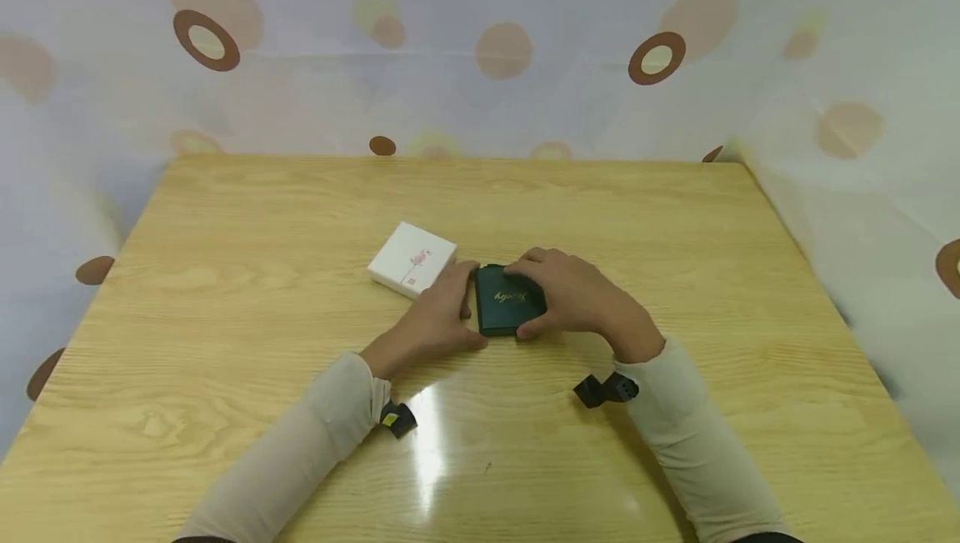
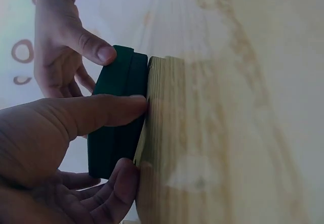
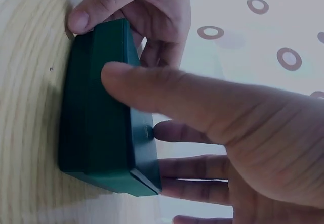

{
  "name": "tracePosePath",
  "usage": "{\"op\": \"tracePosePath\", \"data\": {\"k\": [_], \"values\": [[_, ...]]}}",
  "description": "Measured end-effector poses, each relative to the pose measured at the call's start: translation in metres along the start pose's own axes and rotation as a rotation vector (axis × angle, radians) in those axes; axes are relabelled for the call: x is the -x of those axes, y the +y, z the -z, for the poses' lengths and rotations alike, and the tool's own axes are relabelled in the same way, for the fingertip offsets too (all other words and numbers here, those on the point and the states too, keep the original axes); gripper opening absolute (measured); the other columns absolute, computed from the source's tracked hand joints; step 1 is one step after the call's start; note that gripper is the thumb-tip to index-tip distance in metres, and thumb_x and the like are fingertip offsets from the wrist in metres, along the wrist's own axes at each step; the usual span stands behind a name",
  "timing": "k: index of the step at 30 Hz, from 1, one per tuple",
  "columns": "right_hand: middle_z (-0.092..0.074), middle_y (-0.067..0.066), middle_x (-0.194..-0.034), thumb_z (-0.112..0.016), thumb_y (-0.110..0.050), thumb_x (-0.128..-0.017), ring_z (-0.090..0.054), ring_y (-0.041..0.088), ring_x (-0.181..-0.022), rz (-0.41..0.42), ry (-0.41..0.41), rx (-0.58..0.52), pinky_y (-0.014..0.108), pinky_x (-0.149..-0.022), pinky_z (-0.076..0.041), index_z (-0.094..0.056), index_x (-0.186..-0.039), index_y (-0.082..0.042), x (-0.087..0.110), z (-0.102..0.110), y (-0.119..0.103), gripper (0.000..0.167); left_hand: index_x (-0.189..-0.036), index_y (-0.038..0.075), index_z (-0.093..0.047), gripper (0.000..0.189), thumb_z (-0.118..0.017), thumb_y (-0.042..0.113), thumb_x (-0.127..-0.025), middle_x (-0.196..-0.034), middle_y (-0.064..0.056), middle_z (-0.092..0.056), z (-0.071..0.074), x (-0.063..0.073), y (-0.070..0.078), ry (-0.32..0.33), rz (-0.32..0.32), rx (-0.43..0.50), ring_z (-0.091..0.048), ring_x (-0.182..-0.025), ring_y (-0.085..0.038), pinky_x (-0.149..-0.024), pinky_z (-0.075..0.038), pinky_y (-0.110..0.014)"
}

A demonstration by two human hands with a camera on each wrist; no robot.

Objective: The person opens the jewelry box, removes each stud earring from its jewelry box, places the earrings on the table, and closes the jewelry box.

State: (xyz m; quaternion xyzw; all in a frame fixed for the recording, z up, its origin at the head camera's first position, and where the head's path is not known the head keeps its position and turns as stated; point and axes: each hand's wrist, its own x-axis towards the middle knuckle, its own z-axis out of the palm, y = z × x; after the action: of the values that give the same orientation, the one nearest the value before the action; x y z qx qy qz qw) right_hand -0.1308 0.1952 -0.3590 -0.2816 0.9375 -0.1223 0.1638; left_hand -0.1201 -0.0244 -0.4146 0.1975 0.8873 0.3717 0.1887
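Observation:
A small dark green box (image 1: 498,303) with gold script on its lid lies on the wooden table, held between both hands. At its left end, my left hand (image 1: 438,309) grips it, thumb along the near side and fingers round the far side. From the right, my right hand (image 1: 577,297) holds the lid part, its thumb on the near side and its fingertips at the far edge. A seam between lid and base shows on the green box (image 3: 96,107) in the right wrist view; the lid looks seated on the base.
Just behind the left hand sits a white square box (image 1: 408,255) with a pink flower print, close to the left fingers. The wooden table (image 1: 262,218) runs back to a wall covering (image 1: 442,93) with round spots.

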Motion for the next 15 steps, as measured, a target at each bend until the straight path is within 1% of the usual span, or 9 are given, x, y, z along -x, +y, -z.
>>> {"op": "tracePosePath", "data": {"k": [2,5,7,10,13,15], "values": [[-0.054,0.014,-0.140,-0.089,-0.042,-0.071,-0.055,0.034,-0.123,0.010,0.023,-0.006,0.053,-0.101,-0.047,-0.055,-0.138,-0.010,0.0018,-0.0003,-0.0005,0.082,-0.154,0.007,-0.027,0.102,-0.088,0.019,-0.073,-0.124,-0.008,-0.053,-0.0001,-0.0012,0.0019,0.014,-0.012,0.006,-0.056,-0.092,-0.015,-0.082,-0.048,-0.029],[-0.053,0.013,-0.139,-0.090,-0.039,-0.070,-0.053,0.032,-0.123,0.010,0.035,-0.031,0.052,-0.100,-0.048,-0.053,-0.135,-0.010,0.0031,0.0003,-0.0024,0.081,-0.152,0.007,-0.029,0.101,-0.089,0.017,-0.072,-0.112,-0.007,-0.054,0.0013,-0.0026,0.0047,0.023,-0.025,0.012,-0.055,-0.091,-0.015,-0.079,-0.048,-0.029],[-0.052,0.012,-0.139,-0.090,-0.037,-0.071,-0.051,0.031,-0.124,-0.001,0.028,-0.041,0.052,-0.098,-0.049,-0.050,-0.137,-0.010,0.0037,0.0005,-0.0038,0.083,-0.152,0.007,-0.028,0.101,-0.089,0.018,-0.072,-0.111,-0.007,-0.054,0.0015,-0.0027,0.0059,0.018,-0.028,0.011,-0.055,-0.091,-0.015,-0.079,-0.047,-0.028],[-0.050,0.012,-0.141,-0.090,-0.037,-0.072,-0.050,0.031,-0.125,-0.019,0.013,-0.034,0.053,-0.095,-0.051,-0.046,-0.144,-0.010,0.0047,0.0008,-0.0063,0.090,-0.153,0.008,-0.027,0.102,-0.089,0.018,-0.073,-0.110,-0.006,-0.054,0.0009,-0.0016,0.0066,0.017,-0.028,0.010,-0.055,-0.090,-0.015,-0.078,-0.047,-0.028],[-0.049,0.013,-0.144,-0.089,-0.039,-0.072,-0.050,0.032,-0.128,-0.023,-0.001,-0.018,0.054,-0.095,-0.051,-0.041,-0.150,-0.009,0.0047,0.0007,-0.0090,0.096,-0.153,0.008,-0.027,0.102,-0.089,0.018,-0.073,-0.106,-0.006,-0.055,-0.0003,0.0007,0.0058,0.025,-0.029,0.014,-0.055,-0.089,-0.015,-0.078,-0.047,-0.028],[-0.049,0.014,-0.144,-0.088,-0.040,-0.072,-0.050,0.032,-0.127,-0.021,-0.006,-0.007,0.053,-0.096,-0.051,-0.041,-0.151,-0.009,0.0037,0.0002,-0.0103,0.097,-0.153,0.008,-0.027,0.101,-0.089,0.017,-0.073,-0.103,-0.005,-0.056,-0.0010,0.0023,0.0044,0.030,-0.028,0.016,-0.054,-0.088,-0.015,-0.078,-0.046,-0.028]]}}
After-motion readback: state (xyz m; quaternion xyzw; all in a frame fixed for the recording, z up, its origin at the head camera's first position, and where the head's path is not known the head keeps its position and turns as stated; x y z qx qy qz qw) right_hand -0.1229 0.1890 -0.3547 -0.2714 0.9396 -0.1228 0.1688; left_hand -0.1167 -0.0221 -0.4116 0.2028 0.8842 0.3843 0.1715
